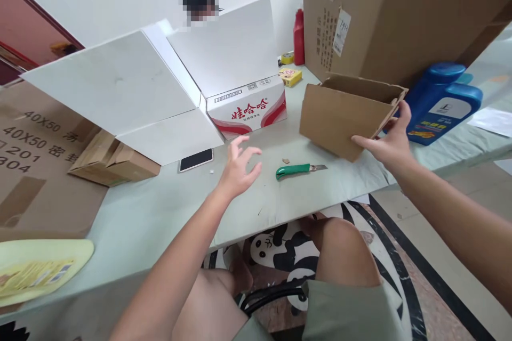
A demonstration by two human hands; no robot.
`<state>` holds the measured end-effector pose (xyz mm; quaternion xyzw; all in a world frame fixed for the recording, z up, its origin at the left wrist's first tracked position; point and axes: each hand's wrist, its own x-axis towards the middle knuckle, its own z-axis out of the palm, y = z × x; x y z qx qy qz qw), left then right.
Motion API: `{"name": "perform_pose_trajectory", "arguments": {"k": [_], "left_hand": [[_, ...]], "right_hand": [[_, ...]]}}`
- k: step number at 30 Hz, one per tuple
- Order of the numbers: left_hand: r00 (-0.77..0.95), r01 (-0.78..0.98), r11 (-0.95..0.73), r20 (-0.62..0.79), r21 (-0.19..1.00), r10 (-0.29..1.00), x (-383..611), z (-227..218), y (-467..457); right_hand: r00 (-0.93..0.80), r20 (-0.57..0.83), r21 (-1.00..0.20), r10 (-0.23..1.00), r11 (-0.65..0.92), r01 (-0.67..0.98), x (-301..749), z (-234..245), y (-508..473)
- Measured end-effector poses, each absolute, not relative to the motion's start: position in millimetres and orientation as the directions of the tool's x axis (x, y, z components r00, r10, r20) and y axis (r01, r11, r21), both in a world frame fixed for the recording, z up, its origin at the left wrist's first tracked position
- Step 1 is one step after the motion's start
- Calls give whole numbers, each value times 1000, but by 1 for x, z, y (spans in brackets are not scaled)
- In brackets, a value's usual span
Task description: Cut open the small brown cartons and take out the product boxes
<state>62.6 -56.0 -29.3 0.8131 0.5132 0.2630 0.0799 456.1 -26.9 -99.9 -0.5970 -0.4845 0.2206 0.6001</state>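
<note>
My right hand (390, 141) grips the right end of a small open brown cardboard box (340, 112), held tilted just above the pale green table (160, 208). My left hand (239, 168) hovers over the table with fingers spread and nothing in it. A green-handled utility knife (298, 170) lies on the table between my two hands, blade pointing right. A tiny cardboard scrap (285, 161) lies just behind the knife.
A white carton with red print (248, 104) stands open behind, flaps spread; a person sits behind it. A black phone (196, 160), folded brown boxes (112, 162), a large brown carton (400, 10), a blue jug (440, 101), a red bottle (298, 37), tape (287, 57).
</note>
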Motion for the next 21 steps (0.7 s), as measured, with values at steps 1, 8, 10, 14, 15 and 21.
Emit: {"name": "perform_pose_trajectory", "arguments": {"k": [1,8,10,14,15,21], "left_hand": [[288,808,-403,309,430,907,49,-42,-63],[-62,776,-66,180,628,982,-7,-122,-100],[-94,763,-42,176,645,980,-13,-137,-104],[-165,722,15,152,692,974,-21,-157,-110],[-182,710,29,143,704,973,-22,-160,-111],[-175,635,3,140,772,975,-29,-151,-111]], "right_hand": [[489,330,-918,808,155,364,453,-103,-19],[607,60,-868,793,-259,424,414,-120,15],[553,-11,-846,833,-303,439,403,-125,17],[495,-9,-819,869,-291,495,390,-132,33],[491,-7,-809,871,-293,509,389,-133,42],[404,24,-785,914,-233,574,394,-136,121]]}}
